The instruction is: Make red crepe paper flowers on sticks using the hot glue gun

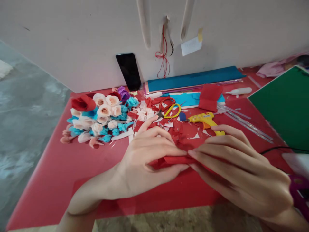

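Red paper (176, 159) sits above the near part of the counter (43, 190), folded or rolled; which cannot be told. Clock positions take the paper as centre, with 12 toward the wall (84, 48).

Step in hand, as judged: shaping the paper by pinching along it.

Left hand (147, 162), at 9 o'clock: thumb below, forefinger above, tips narrowed on the paper. Right hand (243, 174), between 3 and 4 o'clock: thumb and fingers pinched together just beside the left tips, covering the paper's 3 o'clock end. The visible length runs toward 9 o'clock, between left thumb and forefinger.

The next move probably calls for one firm pinch while the other fingers turn or press the fold; excess force could tear it.

Glue gun (201, 118): 1 o'clock, near a raised right finger; contact cannot be told. Paper flowers (105, 111): 10 o'clock, well apart.
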{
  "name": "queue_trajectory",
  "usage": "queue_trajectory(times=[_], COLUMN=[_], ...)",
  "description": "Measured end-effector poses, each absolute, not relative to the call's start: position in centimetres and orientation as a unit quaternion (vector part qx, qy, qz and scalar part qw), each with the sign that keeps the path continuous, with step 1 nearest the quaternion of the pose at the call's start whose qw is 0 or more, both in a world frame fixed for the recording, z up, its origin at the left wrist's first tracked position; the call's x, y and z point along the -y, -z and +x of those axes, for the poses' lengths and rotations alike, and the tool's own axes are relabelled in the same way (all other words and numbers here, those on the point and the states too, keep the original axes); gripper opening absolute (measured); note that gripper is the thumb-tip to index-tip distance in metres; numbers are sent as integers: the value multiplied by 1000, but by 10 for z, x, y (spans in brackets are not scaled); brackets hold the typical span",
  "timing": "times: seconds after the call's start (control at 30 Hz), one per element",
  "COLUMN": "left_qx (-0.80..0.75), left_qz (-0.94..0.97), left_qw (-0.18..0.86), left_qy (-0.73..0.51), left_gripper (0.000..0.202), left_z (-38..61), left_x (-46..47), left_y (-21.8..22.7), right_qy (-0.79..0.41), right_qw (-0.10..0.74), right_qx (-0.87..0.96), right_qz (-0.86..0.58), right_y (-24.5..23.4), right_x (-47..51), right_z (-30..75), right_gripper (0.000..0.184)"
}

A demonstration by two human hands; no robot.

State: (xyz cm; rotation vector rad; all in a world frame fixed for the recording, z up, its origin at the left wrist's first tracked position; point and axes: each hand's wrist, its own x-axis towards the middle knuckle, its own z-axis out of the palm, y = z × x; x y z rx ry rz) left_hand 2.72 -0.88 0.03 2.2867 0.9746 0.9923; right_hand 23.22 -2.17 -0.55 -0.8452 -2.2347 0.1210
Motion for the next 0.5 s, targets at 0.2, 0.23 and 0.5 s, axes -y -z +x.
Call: queue_trajectory(times=[0.2,0.23,0.5], left_qx=[-352,-353,-349], left_qz=[830,830,829], left_qw=[234,235,244], left_qy=[-365,-363,-363], left_gripper=[6,6,6], left_z=[26,26,26], left_x=[9,9,9], left_y=[-2,-3,-6], right_qy=[-4,-7,0], right_qw=[386,392,347], right_qx=[859,855,882], right_qz=[-336,-339,-317], right_y=[4,2,0], right_x=[24,24,23], right_z=[229,228,232], right_gripper=[11,14,19])
